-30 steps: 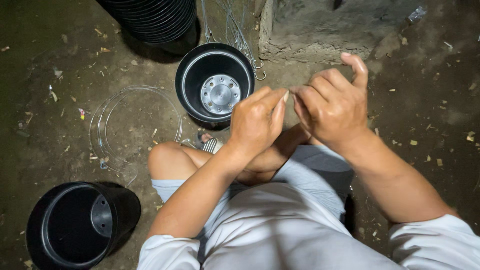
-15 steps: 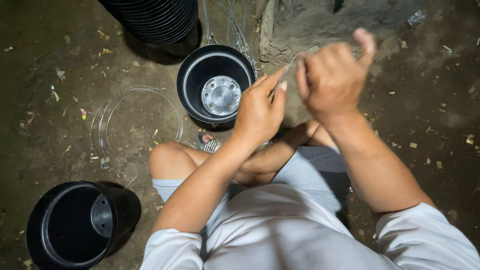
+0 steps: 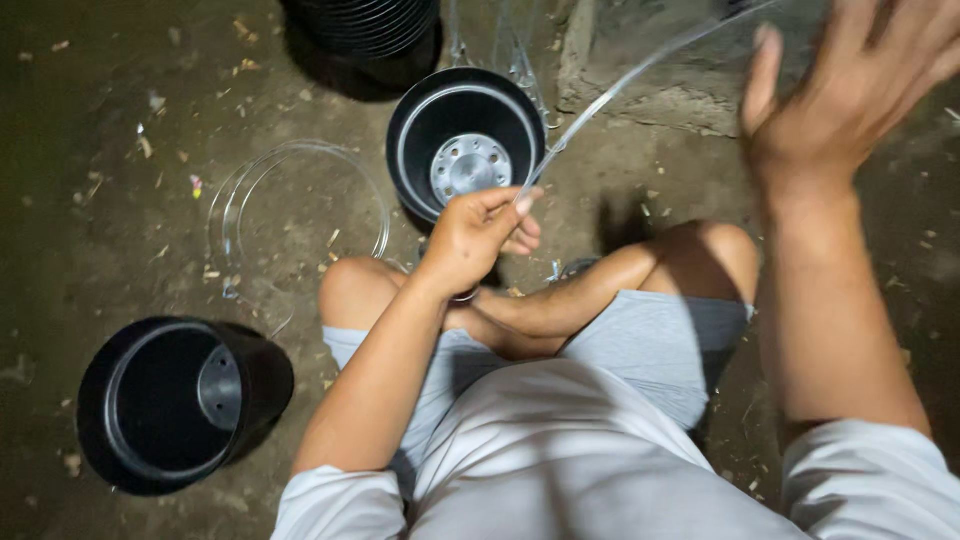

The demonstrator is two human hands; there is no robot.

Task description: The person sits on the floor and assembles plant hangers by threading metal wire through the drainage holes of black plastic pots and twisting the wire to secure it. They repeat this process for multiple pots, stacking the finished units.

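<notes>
**potshed_lurker:** Going left to right: near left there was a black plastic pot (image 3: 185, 400) tipped toward the camera, nothing in it that I could see, just the raised disc in its bottom. A bit farther off lay a loose coil of clear tubing (image 3: 300, 215) flat on the dirt floor (image 3: 90, 220). At the far edge, a nested stack of black pots (image 3: 365, 25), only partly in shot. In the middle stood another black pot (image 3: 465, 140), upright, also empty apart from a pale perforated disc at the base.

**wire_n_dirt:** And the hands?

**potshed_lurker:** The left hand (image 3: 475, 235) was closed in a pinch on a clear strand (image 3: 640, 75), right over the near rim of that middle pot. The strand ran up and to the far right, pulled taut. The right hand (image 3: 850, 90) was raised at far right, fingers spread wide, blurred. Couldn't tell if the strand was actually caught in it or just passing behind it.

**wire_n_dirt:** What could've gone wrong?

**potshed_lurker:** My guess: with that tension, a slip at the pinch would've let the strand whip back toward the face or legs. The person was squatting close to both. The floor coil also looked easy to snag with a foot.
</notes>
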